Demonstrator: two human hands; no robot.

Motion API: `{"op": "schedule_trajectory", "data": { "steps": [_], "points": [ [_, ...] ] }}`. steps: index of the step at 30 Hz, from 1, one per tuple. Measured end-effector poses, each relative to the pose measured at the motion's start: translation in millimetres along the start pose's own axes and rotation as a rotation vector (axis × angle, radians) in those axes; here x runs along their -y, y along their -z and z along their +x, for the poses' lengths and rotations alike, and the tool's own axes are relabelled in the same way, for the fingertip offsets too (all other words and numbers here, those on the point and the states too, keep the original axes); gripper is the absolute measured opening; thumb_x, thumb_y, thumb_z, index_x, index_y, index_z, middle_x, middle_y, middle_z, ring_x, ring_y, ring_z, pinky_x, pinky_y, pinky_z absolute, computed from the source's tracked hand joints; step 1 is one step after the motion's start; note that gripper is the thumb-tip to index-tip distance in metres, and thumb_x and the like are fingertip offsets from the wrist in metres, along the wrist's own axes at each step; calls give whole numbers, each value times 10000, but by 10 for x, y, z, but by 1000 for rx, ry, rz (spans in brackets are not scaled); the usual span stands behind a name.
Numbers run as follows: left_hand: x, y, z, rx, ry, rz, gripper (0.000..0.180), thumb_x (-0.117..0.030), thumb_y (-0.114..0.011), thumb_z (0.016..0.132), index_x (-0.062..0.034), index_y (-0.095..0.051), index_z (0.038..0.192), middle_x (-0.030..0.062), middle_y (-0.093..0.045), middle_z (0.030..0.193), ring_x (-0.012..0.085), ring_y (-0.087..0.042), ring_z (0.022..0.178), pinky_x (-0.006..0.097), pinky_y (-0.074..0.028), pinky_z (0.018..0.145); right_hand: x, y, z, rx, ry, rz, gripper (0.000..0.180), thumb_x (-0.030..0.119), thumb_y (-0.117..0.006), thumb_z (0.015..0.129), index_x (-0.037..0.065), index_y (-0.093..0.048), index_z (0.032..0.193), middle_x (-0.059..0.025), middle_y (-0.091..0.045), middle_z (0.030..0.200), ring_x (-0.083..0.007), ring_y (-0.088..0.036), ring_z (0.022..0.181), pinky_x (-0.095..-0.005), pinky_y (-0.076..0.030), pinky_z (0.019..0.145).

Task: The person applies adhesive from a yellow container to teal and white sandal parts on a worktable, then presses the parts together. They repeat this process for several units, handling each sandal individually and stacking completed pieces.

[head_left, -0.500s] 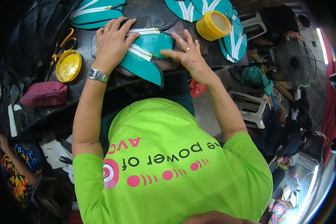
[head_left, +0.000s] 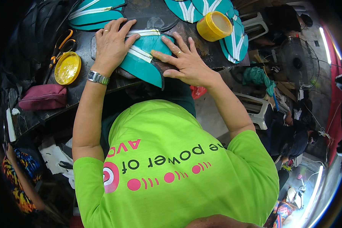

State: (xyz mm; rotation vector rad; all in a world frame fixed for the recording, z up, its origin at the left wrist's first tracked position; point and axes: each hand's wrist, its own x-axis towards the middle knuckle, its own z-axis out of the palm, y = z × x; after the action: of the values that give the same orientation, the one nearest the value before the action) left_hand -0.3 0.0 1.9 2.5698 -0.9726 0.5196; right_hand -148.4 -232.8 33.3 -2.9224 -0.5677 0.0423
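Note:
Teal curved panels (head_left: 143, 70) with white zipper-like strips along their edges lie near the table's front edge, over a dark slab that is mostly covered. Across their left end rests my left hand (head_left: 114, 45), fingers stretched out and thumb on the white strip. My right hand (head_left: 188, 62) is spread over the right part of the panels, with its fingertips touching the teal surface. Neither hand grips anything. A yellow jar (head_left: 214, 26) holding a pale paste stands just beyond my right hand. Its yellow lid (head_left: 67, 68), smeared inside, lies left of my left wrist.
Similar teal pieces (head_left: 95, 15) lie at the far left, more (head_left: 236, 41) at the right. Orange-handled scissors (head_left: 60, 46) and a maroon pouch (head_left: 43, 97) are on the left. Black material (head_left: 30, 34) is heaped behind them. A fan (head_left: 299, 62) and white stools (head_left: 252, 108) stand to the right.
My right hand has moved slightly left and come down onto the teal panels, fingers spread. My left hand stays in place on them.

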Motion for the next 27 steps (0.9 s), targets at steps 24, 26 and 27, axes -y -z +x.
{"op": "schedule_trajectory", "data": {
  "steps": [24,26,27],
  "points": [
    [13,-4,6,-14,-4,-16,474,-453,-610,947,-235,-596,1368,60,-562,1377,262,-480,1307,471,-320,1061,-74,-151,-8,-204,-308,-47,630,651,-418,971,353,-394,1526,-154,-229,1637,-408,-112,1517,-720,-32,1137],
    [11,7,-4,-5,3,-15,477,-454,-612,945,-234,-596,1368,61,-561,1379,261,-478,1309,469,-319,1062,-9,-146,-26,-172,-288,-6,664,660,-423,964,332,-372,1539,-164,-216,1640,-415,-101,1519,-717,-31,1139],
    [10,9,-5,-12,-5,-15,479,-455,-613,944,-233,-595,1369,61,-560,1380,261,-478,1309,468,-319,1062,22,-130,-55,-160,-260,16,664,659,-427,963,335,-370,1539,-166,-216,1639,-416,-103,1518,-716,-30,1140]
  ]
}}
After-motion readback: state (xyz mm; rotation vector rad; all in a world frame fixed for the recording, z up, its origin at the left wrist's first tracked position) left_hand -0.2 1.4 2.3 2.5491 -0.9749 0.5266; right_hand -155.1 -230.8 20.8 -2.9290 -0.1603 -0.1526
